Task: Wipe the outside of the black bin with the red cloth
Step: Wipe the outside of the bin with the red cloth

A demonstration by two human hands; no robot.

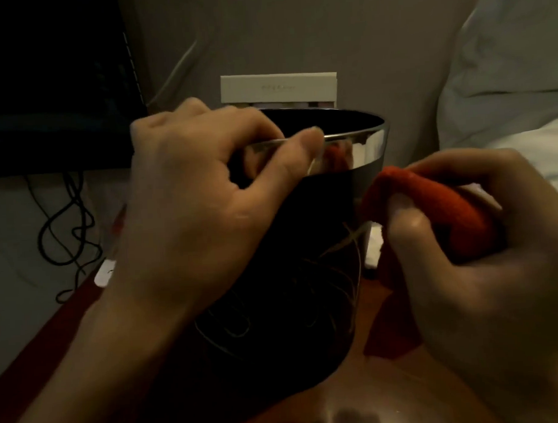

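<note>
A black bin (292, 274) with a shiny silver band round its rim stands on a wooden surface in the middle of the head view. My left hand (201, 195) grips the bin's near rim, thumb on the silver band and fingers curled over the edge. My right hand (469, 252) holds the bunched red cloth (429, 206) right beside the bin's right side, just below the silver band. Whether the cloth touches the bin's wall I cannot tell. The cloth's lower part hangs down behind my right hand.
A white box (278, 87) stands behind the bin against the wall. A dark screen (55, 83) fills the upper left, with black cables (66, 231) hanging beneath it. White bedding (513, 76) lies at the right. The wooden surface (372, 391) extends toward me.
</note>
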